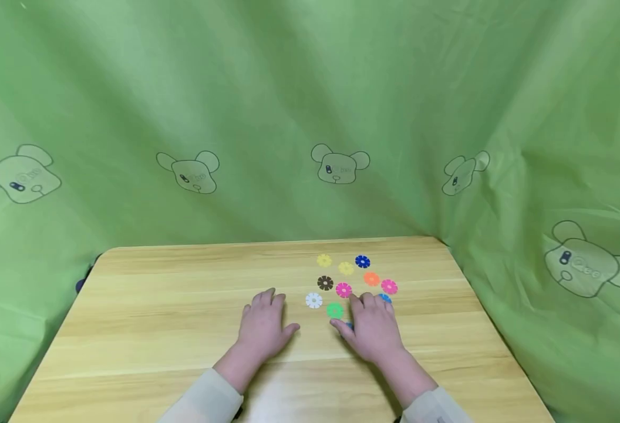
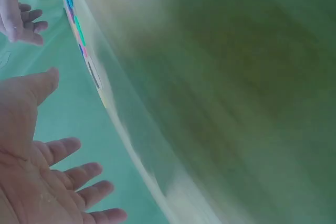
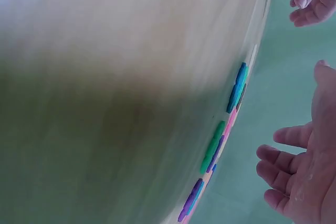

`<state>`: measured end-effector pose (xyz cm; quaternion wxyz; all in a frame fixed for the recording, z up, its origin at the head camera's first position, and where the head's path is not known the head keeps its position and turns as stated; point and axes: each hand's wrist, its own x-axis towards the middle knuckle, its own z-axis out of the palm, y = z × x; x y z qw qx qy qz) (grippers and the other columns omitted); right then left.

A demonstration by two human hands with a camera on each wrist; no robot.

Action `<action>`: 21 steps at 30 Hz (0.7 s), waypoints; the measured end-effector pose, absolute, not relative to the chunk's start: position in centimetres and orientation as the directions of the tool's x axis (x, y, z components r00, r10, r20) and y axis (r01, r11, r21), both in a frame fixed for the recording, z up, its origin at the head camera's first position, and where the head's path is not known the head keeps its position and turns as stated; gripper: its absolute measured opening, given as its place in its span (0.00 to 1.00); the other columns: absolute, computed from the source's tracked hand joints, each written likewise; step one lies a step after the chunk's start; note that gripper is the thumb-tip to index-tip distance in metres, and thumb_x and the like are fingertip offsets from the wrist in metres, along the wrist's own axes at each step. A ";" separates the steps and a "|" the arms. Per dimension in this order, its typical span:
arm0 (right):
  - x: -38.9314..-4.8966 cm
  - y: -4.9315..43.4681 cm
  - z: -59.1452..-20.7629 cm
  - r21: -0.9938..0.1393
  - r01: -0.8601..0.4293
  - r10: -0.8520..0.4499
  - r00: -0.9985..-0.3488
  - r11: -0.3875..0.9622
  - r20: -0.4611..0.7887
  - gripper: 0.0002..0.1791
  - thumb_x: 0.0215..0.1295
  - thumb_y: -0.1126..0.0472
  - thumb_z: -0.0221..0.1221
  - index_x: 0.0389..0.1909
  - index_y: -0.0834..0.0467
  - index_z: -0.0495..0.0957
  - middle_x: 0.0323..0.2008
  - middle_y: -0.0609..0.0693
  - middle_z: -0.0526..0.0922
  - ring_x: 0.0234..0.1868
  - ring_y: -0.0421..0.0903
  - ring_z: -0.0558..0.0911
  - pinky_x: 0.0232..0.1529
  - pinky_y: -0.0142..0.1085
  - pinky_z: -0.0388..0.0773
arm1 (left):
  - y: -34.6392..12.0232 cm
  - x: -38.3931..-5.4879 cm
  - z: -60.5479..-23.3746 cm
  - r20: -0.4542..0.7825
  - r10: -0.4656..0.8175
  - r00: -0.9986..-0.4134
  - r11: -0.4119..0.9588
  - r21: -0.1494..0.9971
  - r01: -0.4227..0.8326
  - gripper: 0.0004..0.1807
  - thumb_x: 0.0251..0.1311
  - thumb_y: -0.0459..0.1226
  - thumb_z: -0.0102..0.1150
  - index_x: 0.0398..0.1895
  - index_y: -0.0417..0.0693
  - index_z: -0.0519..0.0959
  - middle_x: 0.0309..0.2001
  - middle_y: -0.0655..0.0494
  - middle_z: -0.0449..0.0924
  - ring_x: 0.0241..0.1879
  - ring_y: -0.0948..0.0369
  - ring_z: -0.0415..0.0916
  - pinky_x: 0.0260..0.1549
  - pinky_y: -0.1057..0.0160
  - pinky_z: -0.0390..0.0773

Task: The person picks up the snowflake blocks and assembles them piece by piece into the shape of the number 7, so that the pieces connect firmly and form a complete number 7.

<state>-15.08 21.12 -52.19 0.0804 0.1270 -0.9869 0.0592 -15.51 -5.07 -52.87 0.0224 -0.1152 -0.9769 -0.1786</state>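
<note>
The right hand (image 1: 376, 333) covers part of the cluster on the desk (image 1: 157, 311): one light-blue notched plastic disc (image 1: 386, 298) shows only a sliver beyond its fingers, and a second blue notched disc (image 1: 349, 325) peeks out by its thumb. The right wrist view shows a purple notched disc (image 3: 190, 200) that the head view does not. Both wrist views are dim, their near desk surface blurred; the pale sleeves (image 1: 204, 399) are cut off below.

The left hand (image 1: 263, 329) has its thumb well out from loosely extended fingers, holding nothing, beside the cluster. The right hand's thumb is also spread wide, its fingers relaxed and slightly bent, gripping nothing, above the near discs.

The discs lie flat on the desk's right half, round, with no long axis; the wrist views catch them edge-on as thin strips. Farthest back are two yellow discs (image 1: 324, 260) and a dark-blue disc (image 1: 363, 262); then an orange disc (image 1: 371, 279), a brown disc (image 1: 325, 283) and two pink discs (image 1: 389, 286); nearer, a white disc (image 1: 313, 301) and a green disc (image 1: 334, 311).
</note>
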 end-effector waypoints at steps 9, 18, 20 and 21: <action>-14.8 21.5 -52.2 -0.086 -0.264 -0.250 -0.957 0.961 0.143 0.37 0.67 0.40 0.68 0.63 0.66 0.79 0.57 0.66 0.80 0.59 0.64 0.77 0.64 0.61 0.71 | -4.1 -15.9 -52.1 0.009 0.249 -0.969 0.911 0.337 0.237 0.40 0.64 0.61 0.69 0.69 0.42 0.76 0.63 0.41 0.81 0.63 0.41 0.77 0.67 0.33 0.69; -14.6 21.6 -52.4 -0.113 -0.264 -0.255 -0.963 0.958 0.090 0.28 0.67 0.45 0.67 0.57 0.62 0.84 0.54 0.63 0.83 0.55 0.61 0.78 0.63 0.59 0.72 | -3.1 -16.4 -51.9 -0.018 0.267 -0.964 0.900 0.363 0.242 0.38 0.66 0.59 0.68 0.67 0.40 0.77 0.59 0.41 0.82 0.57 0.43 0.79 0.55 0.42 0.82; -14.5 21.6 -52.4 -0.119 -0.266 -0.257 -0.963 0.957 0.083 0.26 0.66 0.46 0.68 0.56 0.61 0.85 0.54 0.61 0.83 0.53 0.60 0.78 0.61 0.58 0.73 | -2.9 -16.6 -52.1 -0.026 0.263 -0.965 0.902 0.361 0.236 0.38 0.66 0.59 0.68 0.66 0.41 0.78 0.58 0.41 0.82 0.56 0.44 0.79 0.53 0.43 0.83; -14.5 21.6 -52.5 -0.120 -0.267 -0.258 -0.963 0.956 0.081 0.25 0.66 0.47 0.68 0.56 0.61 0.85 0.53 0.61 0.83 0.53 0.60 0.78 0.60 0.57 0.73 | -2.8 -16.7 -52.1 -0.031 0.261 -0.965 0.903 0.361 0.233 0.38 0.65 0.59 0.68 0.66 0.41 0.78 0.58 0.41 0.83 0.56 0.44 0.79 0.52 0.43 0.84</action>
